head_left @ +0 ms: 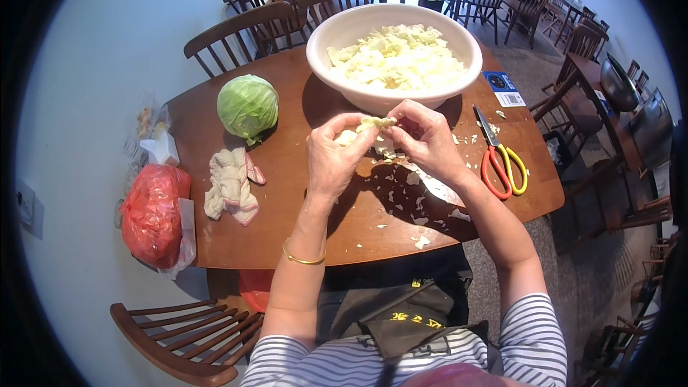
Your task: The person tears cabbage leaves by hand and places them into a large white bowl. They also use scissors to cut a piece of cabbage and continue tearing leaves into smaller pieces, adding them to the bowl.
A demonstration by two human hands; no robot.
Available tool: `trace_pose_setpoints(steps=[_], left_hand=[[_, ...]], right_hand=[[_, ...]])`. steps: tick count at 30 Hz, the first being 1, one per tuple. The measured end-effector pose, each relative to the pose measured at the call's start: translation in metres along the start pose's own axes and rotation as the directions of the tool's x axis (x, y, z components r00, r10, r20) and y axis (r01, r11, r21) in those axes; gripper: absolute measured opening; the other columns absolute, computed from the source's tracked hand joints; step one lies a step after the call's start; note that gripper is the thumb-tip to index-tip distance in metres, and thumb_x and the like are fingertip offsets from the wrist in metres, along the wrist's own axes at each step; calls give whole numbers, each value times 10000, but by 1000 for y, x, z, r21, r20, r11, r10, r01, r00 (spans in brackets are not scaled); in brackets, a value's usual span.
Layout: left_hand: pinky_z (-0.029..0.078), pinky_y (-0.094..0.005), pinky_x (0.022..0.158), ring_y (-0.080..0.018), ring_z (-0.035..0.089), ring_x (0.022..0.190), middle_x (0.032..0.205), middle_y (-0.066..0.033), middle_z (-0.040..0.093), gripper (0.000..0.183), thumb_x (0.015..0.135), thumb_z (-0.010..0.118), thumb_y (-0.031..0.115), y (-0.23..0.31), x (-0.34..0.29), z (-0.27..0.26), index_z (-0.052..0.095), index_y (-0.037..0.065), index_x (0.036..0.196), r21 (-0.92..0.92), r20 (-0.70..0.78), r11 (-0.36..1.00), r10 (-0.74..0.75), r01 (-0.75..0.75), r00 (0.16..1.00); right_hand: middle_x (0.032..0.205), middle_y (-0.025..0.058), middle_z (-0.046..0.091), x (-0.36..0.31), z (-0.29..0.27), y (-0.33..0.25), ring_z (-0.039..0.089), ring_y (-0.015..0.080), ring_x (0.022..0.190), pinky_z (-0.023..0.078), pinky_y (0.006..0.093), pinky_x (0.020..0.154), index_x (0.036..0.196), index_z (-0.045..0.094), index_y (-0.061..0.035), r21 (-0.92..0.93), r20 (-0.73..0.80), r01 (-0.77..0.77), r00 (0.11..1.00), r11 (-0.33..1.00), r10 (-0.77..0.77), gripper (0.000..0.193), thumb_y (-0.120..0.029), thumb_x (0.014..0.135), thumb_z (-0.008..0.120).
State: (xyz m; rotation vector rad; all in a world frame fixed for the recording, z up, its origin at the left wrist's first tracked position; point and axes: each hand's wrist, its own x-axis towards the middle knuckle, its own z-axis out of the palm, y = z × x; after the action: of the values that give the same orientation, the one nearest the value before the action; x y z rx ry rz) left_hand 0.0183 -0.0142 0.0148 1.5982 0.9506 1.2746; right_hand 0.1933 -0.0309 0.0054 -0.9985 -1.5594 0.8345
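Note:
Between them, my left hand (334,155) and my right hand (427,141) hold a small piece of pale green cabbage leaf (375,122), just in front of the big bowl. Fingers of both hands are pinched on the leaf; a paler bit also shows at my left fingers. Behind them stands a wide white bowl (321,64), heaped with torn cabbage pieces (401,57). Small cabbage scraps (421,242) lie scattered on the table under and beside my hands. A whole green cabbage (247,106) rests to the left of the bowl.
Scissors (494,154) with red and yellow handles lie at the right of the wooden table (287,244). Cloth gloves (233,185) and a filled red plastic bag (154,211) are on the left. A blue and white card (503,88) lies near the bowl. Wooden chairs (240,32) stand around.

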Motion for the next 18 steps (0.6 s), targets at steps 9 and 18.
trace_pose_setpoints(steps=[9,18], left_hand=[[537,-262,716,-133,644,758,861,-56,678,193,821,686,98,-4,0,-2,652,15,992,-720,246,607,-229,336,942],[546,-239,720,-80,619,794,959,-46,634,260,832,694,47,-5,-1,7,621,-23,1072,-278,84,955,137,-109,987]], right_hand=[[949,60,615,1,-6,-8,535,81,690,478,191,625,1071,582,-38,788,152,-211,977,578,149,206,-144,902,632],[883,41,597,-2,4,-23,564,70,706,457,189,584,1049,558,-36,547,61,-162,986,821,154,230,-197,906,640]])
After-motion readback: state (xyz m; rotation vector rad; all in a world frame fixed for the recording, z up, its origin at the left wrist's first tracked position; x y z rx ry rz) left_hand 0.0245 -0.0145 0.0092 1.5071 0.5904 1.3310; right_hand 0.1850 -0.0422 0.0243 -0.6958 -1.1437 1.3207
